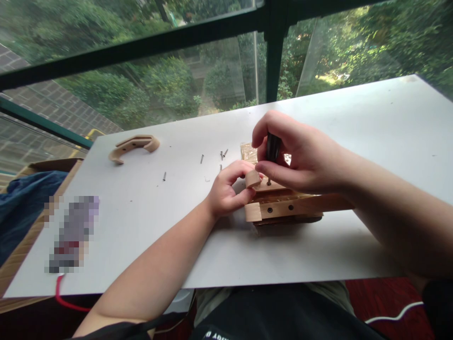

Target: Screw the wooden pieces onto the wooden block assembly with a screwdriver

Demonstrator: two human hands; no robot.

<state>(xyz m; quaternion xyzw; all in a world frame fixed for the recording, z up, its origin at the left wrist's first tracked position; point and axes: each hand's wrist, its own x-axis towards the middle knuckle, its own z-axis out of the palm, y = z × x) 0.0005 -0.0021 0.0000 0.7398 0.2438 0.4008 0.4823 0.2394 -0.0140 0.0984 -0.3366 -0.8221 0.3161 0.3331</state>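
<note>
Two dark round spots, screw heads or holes too small to tell apart, mark the nearer wooden bar (279,208), which lies along the near side of the work on the white table (354,250). Just beyond it, the left hand (228,189) pinches the curled end of a second wooden bar (252,179) between thumb and fingers, bracing it. Over that same bar, the right hand (300,153) has its fingers wrapped around the black handle of a screwdriver (272,147), whose shaft runs down to a dark spot in the wood. The step in hand looks like turning a screw there; whether it goes in or comes out cannot be told. The next move seems to call for firm downward pressure, the shaft in line with the screw, and a steady left grip so the bar does not twist. Behind the hands shows a block in clear plastic wrap (248,153). Farther left lie loose screws (202,159) and a separate curved wooden piece (136,144), with a window (226,71) beyond.
</note>
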